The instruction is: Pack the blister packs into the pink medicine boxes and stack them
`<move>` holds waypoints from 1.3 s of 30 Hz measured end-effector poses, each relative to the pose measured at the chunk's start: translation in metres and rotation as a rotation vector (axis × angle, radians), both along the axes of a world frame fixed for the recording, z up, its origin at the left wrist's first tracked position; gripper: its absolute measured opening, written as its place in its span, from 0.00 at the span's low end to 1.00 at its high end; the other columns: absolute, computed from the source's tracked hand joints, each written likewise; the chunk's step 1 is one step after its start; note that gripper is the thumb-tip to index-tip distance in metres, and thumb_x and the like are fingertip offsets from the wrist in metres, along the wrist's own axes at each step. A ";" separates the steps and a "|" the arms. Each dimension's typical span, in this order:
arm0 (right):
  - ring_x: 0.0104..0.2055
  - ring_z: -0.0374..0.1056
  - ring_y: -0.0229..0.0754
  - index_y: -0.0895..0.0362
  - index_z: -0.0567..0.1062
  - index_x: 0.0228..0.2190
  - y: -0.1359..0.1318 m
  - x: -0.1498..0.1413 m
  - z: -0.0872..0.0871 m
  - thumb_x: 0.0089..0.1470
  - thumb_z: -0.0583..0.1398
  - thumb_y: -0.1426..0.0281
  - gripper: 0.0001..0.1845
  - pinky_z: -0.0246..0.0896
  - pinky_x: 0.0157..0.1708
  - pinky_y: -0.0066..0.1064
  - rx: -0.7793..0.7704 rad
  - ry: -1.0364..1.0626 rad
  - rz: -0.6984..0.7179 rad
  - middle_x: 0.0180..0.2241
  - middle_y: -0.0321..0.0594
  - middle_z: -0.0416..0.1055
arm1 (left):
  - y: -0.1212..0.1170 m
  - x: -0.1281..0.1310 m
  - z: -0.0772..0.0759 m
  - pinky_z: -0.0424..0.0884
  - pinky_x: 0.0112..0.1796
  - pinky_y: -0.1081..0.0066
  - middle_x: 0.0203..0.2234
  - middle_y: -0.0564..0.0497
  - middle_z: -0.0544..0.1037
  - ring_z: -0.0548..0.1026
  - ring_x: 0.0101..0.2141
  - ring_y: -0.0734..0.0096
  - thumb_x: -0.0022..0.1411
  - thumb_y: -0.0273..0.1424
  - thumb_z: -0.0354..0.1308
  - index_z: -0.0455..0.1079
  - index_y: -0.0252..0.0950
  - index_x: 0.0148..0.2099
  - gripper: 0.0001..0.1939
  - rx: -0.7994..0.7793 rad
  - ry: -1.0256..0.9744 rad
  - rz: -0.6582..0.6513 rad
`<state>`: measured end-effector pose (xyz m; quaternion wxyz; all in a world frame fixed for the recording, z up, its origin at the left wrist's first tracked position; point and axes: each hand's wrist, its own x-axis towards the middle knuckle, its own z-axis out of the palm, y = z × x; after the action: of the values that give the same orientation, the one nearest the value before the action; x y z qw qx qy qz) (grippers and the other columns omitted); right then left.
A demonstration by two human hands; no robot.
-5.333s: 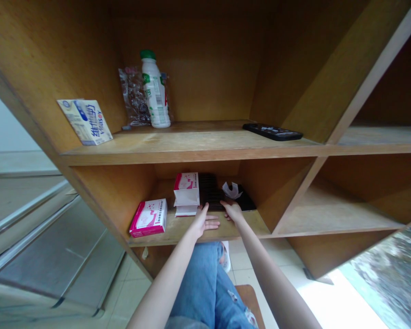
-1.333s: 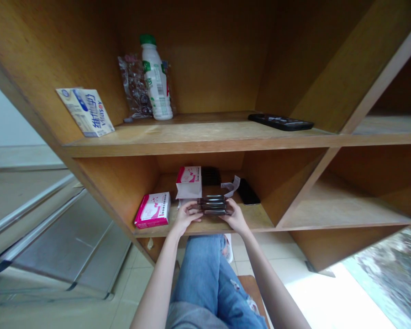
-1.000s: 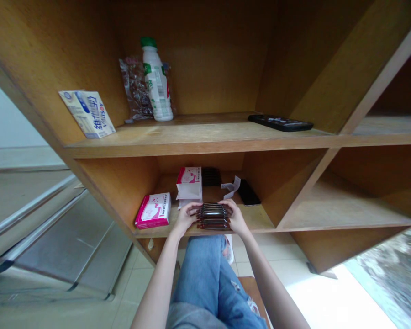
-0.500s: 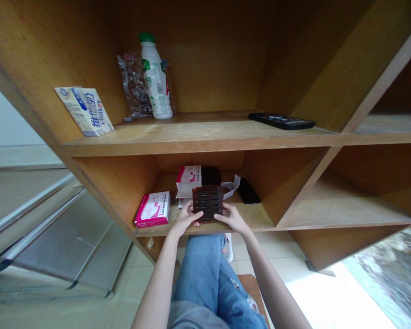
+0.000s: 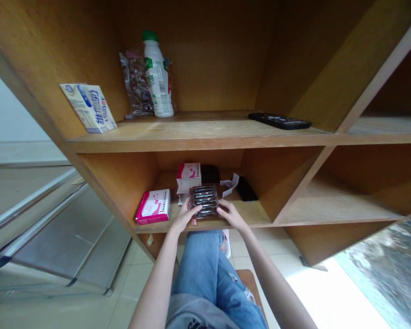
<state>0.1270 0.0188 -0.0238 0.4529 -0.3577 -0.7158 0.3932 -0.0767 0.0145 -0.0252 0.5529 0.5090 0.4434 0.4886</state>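
Note:
Between my two hands is a clear plastic tray of dark brown vials [image 5: 204, 200], its several glossy rows lying crosswise. My left hand [image 5: 185, 216] grips the tray's left edge, thumb on top and fingers partly hidden beneath. On the opposite edge, my right hand [image 5: 230, 214] has its thumb and fingers closed on the tray. Just behind it stands a pink and white box [image 5: 189, 178], with another dark tray [image 5: 210, 173] beside that. A second pink and white box [image 5: 153, 206] lies flat to the left of my left hand.
A white paper strip [image 5: 230, 184] and a black phone [image 5: 246, 189] lie right of the tray. On the upper shelf are a drink carton [image 5: 89, 108], a white bottle [image 5: 158, 82], a clear plastic bag [image 5: 135, 87] and a black device [image 5: 279, 121]. Wooden dividers enclose this compartment.
The tray has tilted in my hands, and its vials now catch the light. It has shifted slightly left. Both hands keep hold of it, and the camera view has moved a little.

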 end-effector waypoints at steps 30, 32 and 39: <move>0.24 0.60 0.38 0.53 0.66 0.29 -0.073 -0.008 0.020 0.53 0.55 0.53 0.15 0.56 0.22 0.28 -0.200 0.125 -0.245 0.25 0.35 0.65 | -0.001 0.003 0.000 0.54 0.09 0.81 0.28 0.56 0.72 0.60 0.11 0.88 0.45 0.41 0.66 0.63 0.38 0.48 0.29 -0.035 -0.082 0.133; 0.23 0.61 0.39 0.52 0.66 0.29 -0.072 -0.019 0.009 0.54 0.54 0.53 0.16 0.58 0.22 0.29 -0.197 0.086 -0.283 0.24 0.35 0.65 | -0.001 0.004 0.000 0.55 0.09 0.81 0.29 0.56 0.72 0.60 0.11 0.88 0.46 0.41 0.66 0.63 0.38 0.48 0.29 -0.021 -0.108 0.139; 0.23 0.69 0.41 0.51 0.64 0.32 -0.062 -0.042 -0.014 0.55 0.52 0.50 0.17 0.61 0.16 0.29 -0.306 0.131 -0.393 0.28 0.37 0.69 | 0.000 0.003 0.001 0.55 0.09 0.82 0.30 0.56 0.72 0.63 0.14 0.87 0.47 0.40 0.65 0.64 0.37 0.47 0.27 0.023 -0.223 0.182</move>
<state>0.0850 -0.0434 -0.0379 0.5064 -0.5280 -0.5338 0.4239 -0.0735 0.0141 -0.0241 0.5460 0.4156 0.4179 0.5955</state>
